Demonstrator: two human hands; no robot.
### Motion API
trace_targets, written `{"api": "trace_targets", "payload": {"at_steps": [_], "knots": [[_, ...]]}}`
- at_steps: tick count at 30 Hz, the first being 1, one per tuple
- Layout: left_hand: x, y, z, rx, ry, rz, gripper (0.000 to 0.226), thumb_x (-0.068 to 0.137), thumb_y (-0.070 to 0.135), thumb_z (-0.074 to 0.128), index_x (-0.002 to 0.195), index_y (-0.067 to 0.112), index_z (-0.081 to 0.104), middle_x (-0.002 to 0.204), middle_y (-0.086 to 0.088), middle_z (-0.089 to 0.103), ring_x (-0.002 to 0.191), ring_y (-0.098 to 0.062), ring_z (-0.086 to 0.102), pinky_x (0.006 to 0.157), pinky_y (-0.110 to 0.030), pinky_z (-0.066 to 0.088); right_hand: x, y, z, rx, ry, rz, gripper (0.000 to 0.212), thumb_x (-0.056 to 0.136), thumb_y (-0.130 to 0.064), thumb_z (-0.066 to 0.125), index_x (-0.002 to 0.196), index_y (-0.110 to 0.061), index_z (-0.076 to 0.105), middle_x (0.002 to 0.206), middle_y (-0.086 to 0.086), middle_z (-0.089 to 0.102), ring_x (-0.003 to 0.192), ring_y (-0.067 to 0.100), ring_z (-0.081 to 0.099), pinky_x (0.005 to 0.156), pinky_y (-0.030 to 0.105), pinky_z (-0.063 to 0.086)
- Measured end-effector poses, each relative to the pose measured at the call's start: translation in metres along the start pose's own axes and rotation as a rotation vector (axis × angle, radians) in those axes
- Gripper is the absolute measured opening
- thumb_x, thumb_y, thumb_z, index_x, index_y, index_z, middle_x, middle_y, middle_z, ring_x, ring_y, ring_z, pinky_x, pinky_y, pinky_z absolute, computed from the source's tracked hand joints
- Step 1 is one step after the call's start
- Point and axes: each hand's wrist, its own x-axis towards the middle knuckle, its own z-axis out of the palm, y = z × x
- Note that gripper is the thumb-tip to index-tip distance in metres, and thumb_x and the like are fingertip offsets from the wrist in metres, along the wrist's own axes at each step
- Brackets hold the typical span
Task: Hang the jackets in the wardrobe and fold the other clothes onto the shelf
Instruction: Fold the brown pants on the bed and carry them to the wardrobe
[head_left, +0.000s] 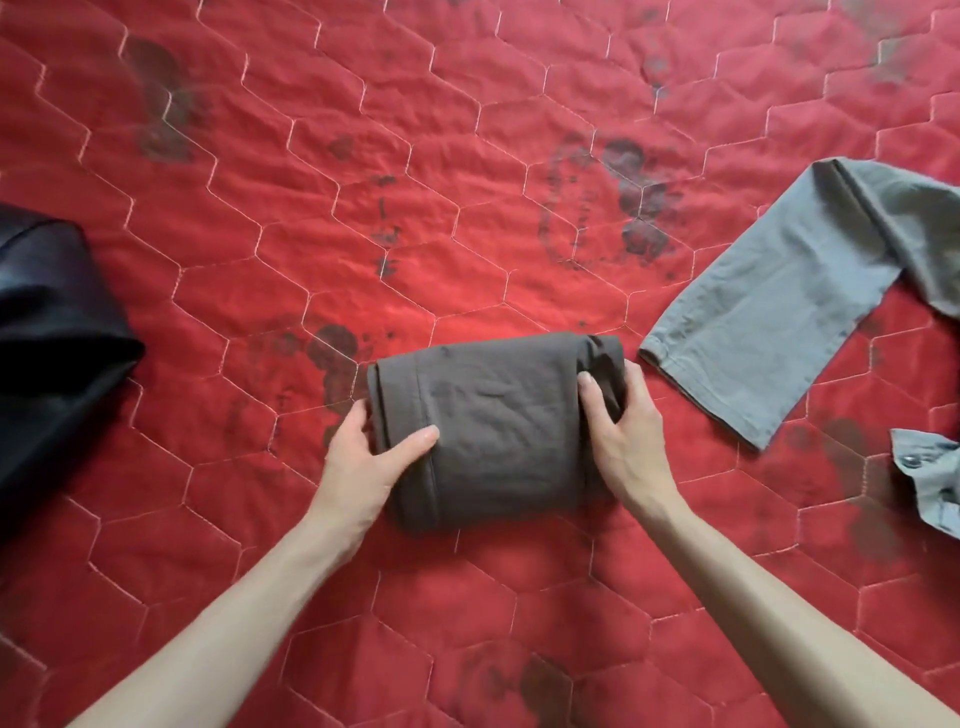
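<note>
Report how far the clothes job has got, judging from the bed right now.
Done: the dark brown garment is already folded into a compact bundle on the red quilt. In hand: the left hand and right hand grip its two ends. Left: it is not on a shelf yet; the grey trousers lie unfolded at right, a denim piece sits at the edge, and a black garment waits at left.

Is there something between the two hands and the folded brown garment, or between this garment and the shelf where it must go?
Nothing lies between them: the left hand and the right hand already grip the ends of the folded brown garment on the red quilt. The shelf is out of view, so that path cannot be judged.
</note>
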Motion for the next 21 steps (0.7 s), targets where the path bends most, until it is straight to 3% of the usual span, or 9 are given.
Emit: {"api": "trace_targets", "payload": {"at_steps": [2,4,7,9,11,14,17,21], "knots": [[0.009,-0.016,0.005,0.144,0.147,0.016,0.056,0.081,0.034,0.086,0.129,0.023,0.061,0.121,0.007,0.075,0.115,-0.013,0.070,0.104,-0.038,0.053,0.009,0.011,0.017,-0.164,-0.012,-0.027,0.030,0.105,-0.041,0.052,0.117,-0.016,0.062,0.102,-0.007,0.069,0.101,0.014,0.065,0.092,0.029,0.048],[0.014,-0.025,0.013,0.307,0.287,0.031,0.065,0.085,0.037,0.083,0.140,0.019,0.052,0.133,0.000,0.066,0.124,-0.020,0.062,0.111,-0.043,0.046,0.012,0.022,0.028,-0.398,0.044,-0.096,0.050,0.102,-0.049,0.041,0.127,-0.010,0.060,0.116,0.007,0.063,0.111,0.032,0.057,0.099,0.040,0.043],[0.005,-0.023,0.030,0.686,0.494,0.310,0.074,0.095,0.036,0.071,0.155,0.010,0.036,0.149,-0.015,0.043,0.136,-0.033,0.041,0.119,-0.046,0.033,0.005,0.012,0.033,-0.546,0.252,-0.263,0.058,0.107,-0.037,0.043,0.155,-0.005,0.042,0.154,0.017,0.046,0.144,0.035,0.041,0.120,0.042,0.031],[0.000,-0.023,0.040,0.961,0.440,0.595,0.068,0.102,0.036,0.058,0.160,0.010,0.034,0.161,-0.017,0.035,0.151,-0.035,0.031,0.124,-0.051,0.027,-0.005,0.000,0.038,-0.595,0.173,-0.470,0.058,0.109,-0.036,0.041,0.159,-0.008,0.038,0.166,0.012,0.035,0.157,0.029,0.026,0.127,0.043,0.022],[0.002,-0.036,0.044,1.150,0.295,0.705,0.067,0.104,0.041,0.047,0.163,0.015,0.031,0.170,-0.014,0.024,0.159,-0.032,0.018,0.126,-0.056,0.021,-0.017,0.001,0.049,-0.708,0.000,-0.565,0.061,0.109,-0.047,0.035,0.162,-0.017,0.035,0.171,0.004,0.027,0.161,0.023,0.015,0.129,0.048,0.017],[0.009,-0.057,0.043,1.262,0.192,0.660,0.070,0.104,0.048,0.040,0.166,0.020,0.023,0.174,-0.012,0.011,0.162,-0.031,0.006,0.126,-0.060,0.020,-0.026,0.021,0.062,-0.847,-0.062,-0.504,0.066,0.105,-0.056,0.040,0.163,-0.026,0.031,0.173,0.000,0.020,0.161,0.021,0.010,0.126,0.058,0.017],[0.017,-0.064,0.044,1.264,0.171,0.616,0.073,0.102,0.050,0.041,0.166,0.022,0.021,0.175,-0.012,0.007,0.162,-0.031,0.002,0.126,-0.060,0.019,-0.022,0.031,0.067,-0.907,-0.043,-0.489,0.068,0.103,-0.055,0.046,0.163,-0.027,0.031,0.173,0.000,0.020,0.161,0.021,0.012,0.124,0.059,0.022],[0.014,-0.062,0.044,1.210,0.196,0.650,0.076,0.099,0.052,0.049,0.165,0.019,0.027,0.174,-0.012,0.013,0.161,-0.031,0.009,0.125,-0.059,0.021,-0.022,0.032,0.066,-0.790,0.011,-0.507,0.071,0.102,-0.051,0.054,0.163,-0.022,0.033,0.173,0.005,0.020,0.161,0.024,0.015,0.125,0.057,0.022]]}}
